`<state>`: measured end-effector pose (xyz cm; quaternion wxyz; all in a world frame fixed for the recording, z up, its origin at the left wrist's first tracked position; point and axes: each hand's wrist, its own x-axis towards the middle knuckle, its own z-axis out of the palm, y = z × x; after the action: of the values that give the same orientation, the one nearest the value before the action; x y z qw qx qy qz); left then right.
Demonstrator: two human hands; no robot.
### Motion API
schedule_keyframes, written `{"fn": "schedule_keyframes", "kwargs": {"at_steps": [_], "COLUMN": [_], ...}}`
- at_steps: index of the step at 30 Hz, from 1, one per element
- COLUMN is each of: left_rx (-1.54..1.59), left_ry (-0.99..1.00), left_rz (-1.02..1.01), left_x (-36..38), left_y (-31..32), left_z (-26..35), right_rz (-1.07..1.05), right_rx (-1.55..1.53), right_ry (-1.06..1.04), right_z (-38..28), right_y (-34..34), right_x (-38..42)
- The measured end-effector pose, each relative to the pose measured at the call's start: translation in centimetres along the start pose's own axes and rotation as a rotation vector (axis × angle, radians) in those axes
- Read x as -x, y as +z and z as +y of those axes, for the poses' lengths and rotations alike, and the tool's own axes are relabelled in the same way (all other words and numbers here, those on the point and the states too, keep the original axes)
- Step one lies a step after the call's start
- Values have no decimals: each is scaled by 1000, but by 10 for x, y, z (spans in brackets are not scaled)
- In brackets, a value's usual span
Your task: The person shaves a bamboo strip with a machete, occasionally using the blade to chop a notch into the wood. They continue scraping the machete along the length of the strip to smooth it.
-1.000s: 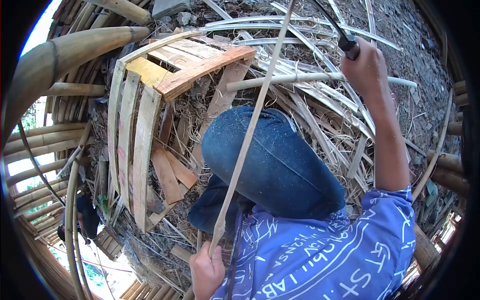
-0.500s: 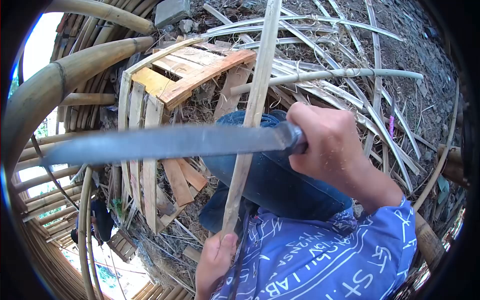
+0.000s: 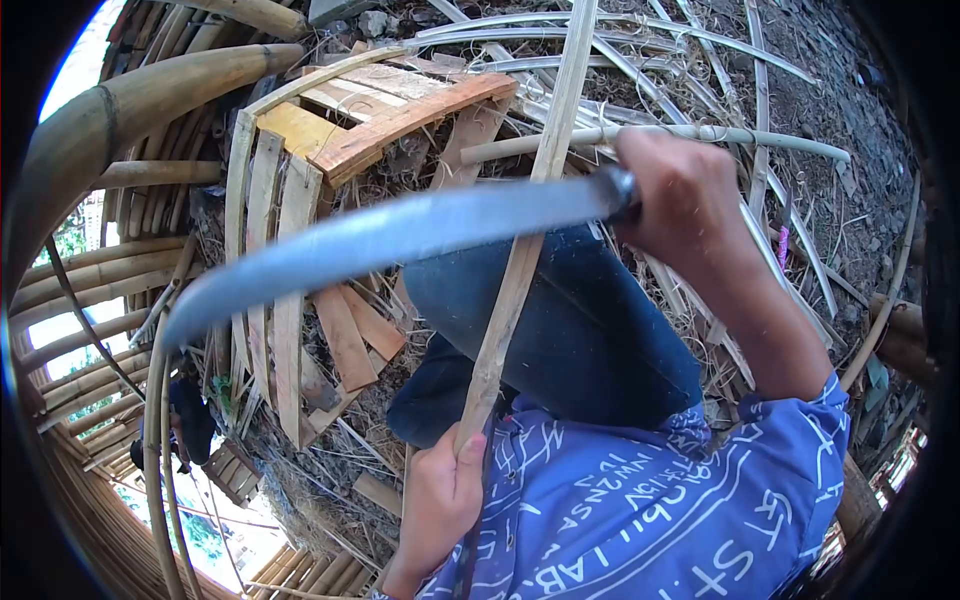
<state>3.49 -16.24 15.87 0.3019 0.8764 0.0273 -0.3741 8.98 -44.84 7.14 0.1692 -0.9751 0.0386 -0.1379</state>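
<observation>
My left hand [image 3: 440, 495] grips the lower end of a long bamboo strip [image 3: 520, 260] that rises up and away over my blue-jeaned knee [image 3: 590, 330]. My right hand [image 3: 680, 195] is closed around the handle of a long machete [image 3: 400, 235]. Its blade stretches left and slightly down, crossing in front of the strip at about mid height. The blade looks blurred.
A worn wooden pallet [image 3: 300, 200] stands tilted at the left on straw. Split bamboo strips [image 3: 700, 100] lie scattered on the dirt ahead. Thick bamboo poles [image 3: 130, 110] curve along the left. Another person [image 3: 190, 420] is far below at lower left.
My right hand swung the machete down from high on the right to across the strip. Since half a second ago the blade has tilted and risen slightly.
</observation>
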Motion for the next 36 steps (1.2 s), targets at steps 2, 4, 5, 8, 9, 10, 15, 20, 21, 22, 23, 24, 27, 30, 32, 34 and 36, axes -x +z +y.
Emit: {"fn": "schedule_keyframes", "kwargs": {"at_steps": [2,4,5,8,9,10,15,20,21,22,23,24,27,30,32,34,36], "left_rx": [18,22,27,40,41,55,89,90,88,134,179,182,178,178,184,200,211], "left_ry": [8,7,12,23,17,6,-30,-60,-62,-68,-82,-79,-41,-92,-130,-142,-158], "left_rz": [5,9,9,6,6,5,-25,-39,-40,-44,-50,-47,-44,-80,-86,-106,-137], "left_x": [2,3,2,1,3,4,4,4,4,6,9,9,9,8,11,18,25], "left_y": [1,1,2,2,2,2,0,-1,-1,0,0,0,-1,-4,-5,-9,-10], "left_z": [0,-3,-3,-3,-3,-3,1,5,2,-3,-6,-6,-7,-7,-7,-18,-31], "right_rz": [-20,6,22,68,66,64,102,143,143,143,159,183,186,175,144,247,256], "right_rx": [11,17,47,57,72,88,158,132,140,141,174,211,249,282,173,241,370], "right_ry": [20,11,2,-21,18,57,49,10,26,28,114,191,170,192,348,487,685], "right_z": [5,7,8,12,15,20,37,44,45,52,62,75,90,95,103,116,157], "right_y": [1,2,2,7,9,9,10,13,13,13,14,15,15,11,8,8,3], "right_x": [-3,-4,-5,-8,-10,-13,-22,-25,-27,-30,-31,-37,-43,-47,-52,-65,-73]}}
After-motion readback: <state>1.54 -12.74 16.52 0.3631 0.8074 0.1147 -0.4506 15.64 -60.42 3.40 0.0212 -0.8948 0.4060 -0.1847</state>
